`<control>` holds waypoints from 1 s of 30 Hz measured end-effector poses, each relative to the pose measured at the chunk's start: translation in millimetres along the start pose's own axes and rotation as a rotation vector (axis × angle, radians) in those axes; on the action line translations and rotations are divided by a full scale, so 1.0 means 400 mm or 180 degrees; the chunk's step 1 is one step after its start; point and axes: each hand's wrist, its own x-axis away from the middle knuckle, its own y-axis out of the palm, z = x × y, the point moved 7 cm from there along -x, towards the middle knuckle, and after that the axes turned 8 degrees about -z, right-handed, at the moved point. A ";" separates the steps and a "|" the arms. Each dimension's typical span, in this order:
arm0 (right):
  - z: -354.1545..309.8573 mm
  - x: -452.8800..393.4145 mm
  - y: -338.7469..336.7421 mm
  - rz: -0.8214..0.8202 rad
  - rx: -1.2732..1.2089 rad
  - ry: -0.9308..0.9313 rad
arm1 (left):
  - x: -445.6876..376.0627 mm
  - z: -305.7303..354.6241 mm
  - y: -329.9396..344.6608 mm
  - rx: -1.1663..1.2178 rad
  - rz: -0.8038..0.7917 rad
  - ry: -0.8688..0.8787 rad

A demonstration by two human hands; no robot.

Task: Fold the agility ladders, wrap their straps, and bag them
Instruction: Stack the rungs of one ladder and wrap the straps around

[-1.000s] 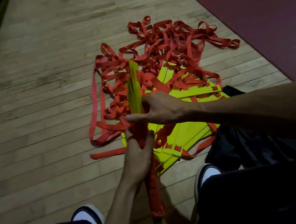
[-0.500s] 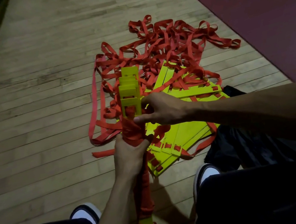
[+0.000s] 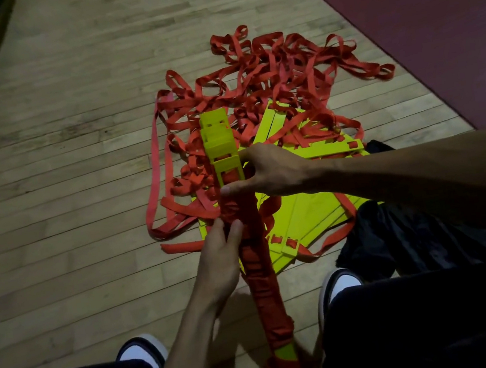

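A stacked bundle of yellow ladder rungs (image 3: 219, 143) stands lengthwise between my hands, its middle wound in red strap (image 3: 259, 269). My right hand (image 3: 268, 171) grips the bundle from the right, just below its bare yellow top. My left hand (image 3: 219, 260) lies against the left side of the wrapped part, fingers pressed on the strap. Behind, a loose tangle of red straps (image 3: 275, 71) covers more yellow rungs (image 3: 313, 217) fanned flat on the floor.
A black bag (image 3: 401, 239) lies crumpled at the right beside my knee. My two shoes (image 3: 339, 286) flank the bundle's lower end. Wooden floorboards (image 3: 72, 146) stretch left and ahead; a dark red mat (image 3: 430, 14) borders the right, a blue one the far left.
The bundle has turned from edge-on to showing its flat yellow faces. My left hand slid lower and loosened from a full grip to pressing on the strap.
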 end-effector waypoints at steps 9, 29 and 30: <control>-0.020 -0.013 0.038 -0.0311 0.0581 0.0088 | 0.002 0.010 -0.025 -0.0395 0.0553 0.0189; 0.005 0.001 0.042 -0.0020 -0.0108 0.0409 | 0.003 0.007 -0.024 -0.0089 0.0668 0.0226; 0.005 0.005 0.041 -0.0001 -0.0264 0.0391 | 0.001 0.005 -0.022 0.0123 0.0577 0.0205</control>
